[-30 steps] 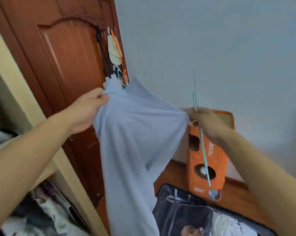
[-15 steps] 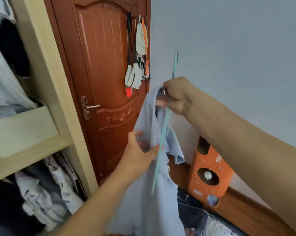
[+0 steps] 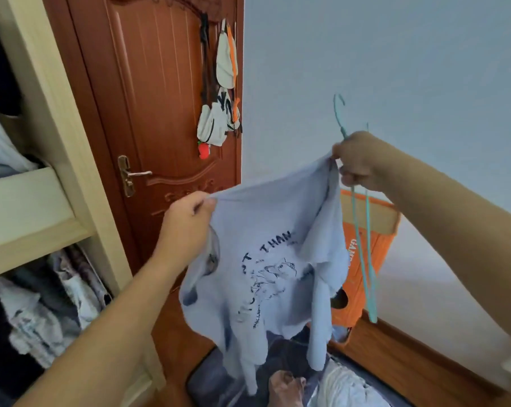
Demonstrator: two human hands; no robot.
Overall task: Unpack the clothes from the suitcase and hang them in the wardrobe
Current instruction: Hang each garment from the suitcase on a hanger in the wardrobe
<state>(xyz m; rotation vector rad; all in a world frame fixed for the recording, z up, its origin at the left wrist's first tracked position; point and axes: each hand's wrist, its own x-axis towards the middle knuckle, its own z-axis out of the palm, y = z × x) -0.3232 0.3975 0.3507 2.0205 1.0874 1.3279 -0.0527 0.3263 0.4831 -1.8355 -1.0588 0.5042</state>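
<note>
From the head view, you are holding the light blue T-shirt (image 3: 266,254) spread between both hands above the open suitcase (image 3: 280,386). Your left hand (image 3: 186,227) is pinching its upper edge; your right hand (image 3: 357,160) is gripping the other end together with a teal hanger (image 3: 363,239).

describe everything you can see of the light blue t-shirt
The light blue t-shirt is soft knit cloth with a dark line drawing and lettering on its front. It hangs spread between both hands: the left hand grips one shoulder, the right hand pinches the other together with a teal hanger. Its hem dangles above the open suitcase.
</note>
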